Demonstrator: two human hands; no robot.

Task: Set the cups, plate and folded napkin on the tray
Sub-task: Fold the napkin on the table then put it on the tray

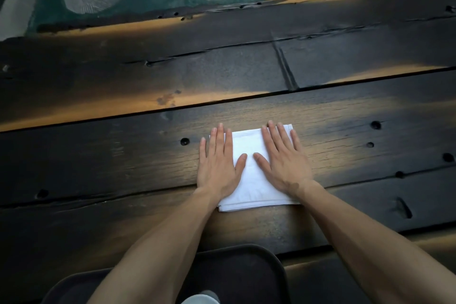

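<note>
On dark plank table [98, 155], frame centre: folded napkin [249, 175] | left hand [218, 163], right hand [283, 163] flat, fingers spread, pressing napkin | black tray [246, 252] at 6 o'clock, near edge.

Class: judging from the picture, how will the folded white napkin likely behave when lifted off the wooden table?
The napkin looks like soft cloth, layered at its near edge, so it will probably droop and may unfold if lifted by one corner. It lies flat under both the left hand and right hand, so it is likely light.

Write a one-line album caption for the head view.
Both hands, left and right, press flat on a folded white napkin on the dark wooden table, the black tray waiting nearer.
</note>
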